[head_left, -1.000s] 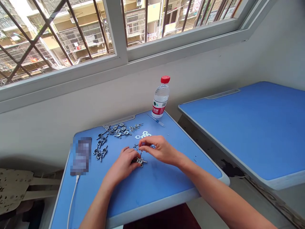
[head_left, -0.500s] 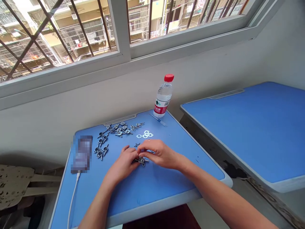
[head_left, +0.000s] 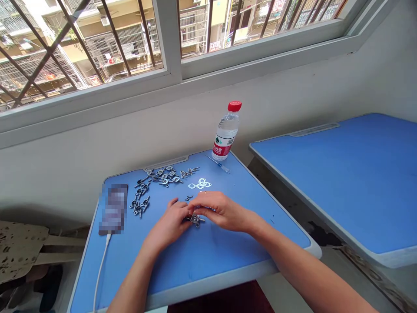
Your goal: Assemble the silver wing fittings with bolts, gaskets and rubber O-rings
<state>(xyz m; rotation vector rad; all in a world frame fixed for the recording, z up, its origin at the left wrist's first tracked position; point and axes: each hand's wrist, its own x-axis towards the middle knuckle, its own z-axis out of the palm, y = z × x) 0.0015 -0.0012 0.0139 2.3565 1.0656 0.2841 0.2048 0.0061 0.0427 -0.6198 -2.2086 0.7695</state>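
Observation:
Near the middle of the blue desk [head_left: 234, 243], a small metal fitting with side stems [head_left: 196, 221] lies under my fingers. My left hand [head_left: 172, 222] rests on the desktop with its fingers closed on the fitting's left side. From the right, my right hand [head_left: 217, 208] reaches over, thumb and forefinger pinched just above the fitting. Whatever sits between those fingertips is hidden. Just beyond the hands are several tiny dark screws or pins [head_left: 189, 198] and several flat oval gaskets or plates with holes [head_left: 201, 184].
More metal fittings [head_left: 166, 176] lie at the back, with dark-centred ones [head_left: 139, 204] to the left. A phone [head_left: 114, 209] with a white cable [head_left: 101, 274] is at the left edge. A water bottle [head_left: 225, 132] and a pen-like tool [head_left: 218, 164] stand and lie at the back right.
The whole view has shifted slightly. Both hands stay at the fitting, with no clear change in their grip.

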